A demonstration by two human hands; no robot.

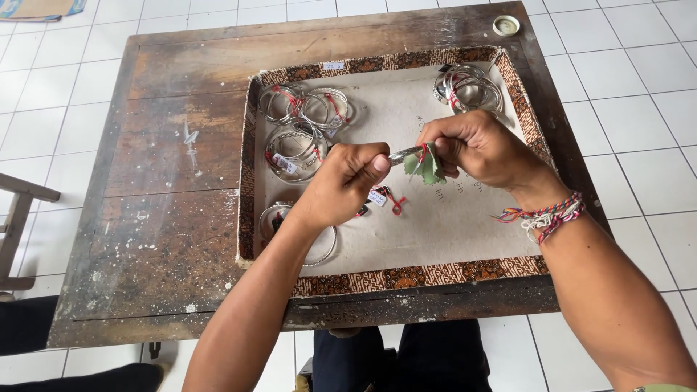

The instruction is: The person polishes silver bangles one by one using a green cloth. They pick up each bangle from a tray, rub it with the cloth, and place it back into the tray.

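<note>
over the shallow tray with the patterned fabric border, sitting on a worn wooden table, both hands meet near the middle.

left to right:
- far left of tray: bundles of silver bangles, tied with red string and small paper tags. one more bundle lies half hidden under the left wrist. thin metal hoops, look light and stiff, probably slippery where polished.
- left hand: clenched in a fist around one end of a slim silver bangle, thumb pressed on top. grip looks firm, nothing loose.
- just below the fist: a tagged red string lying on the tray liner, apart from the hand.
- between the hands: only a short stretch of the bangle shows. judgement: rigid but thin, could bend if squeezed across the hoop, so hold along the band as done here, not across the opening.
- small green cloth scrap: soft, floppy, wrapped at the metal, touching it.
- right hand: fingers closed, pinching the cloth against the bangle. woven coloured bracelets on that wrist.
- upper right of tray: another cluster of bangles, well apart from the hands.
- table's far right corner: small round lid.

whether the held piece is a full hoop i can't tell, the fists cover most of it.
</note>
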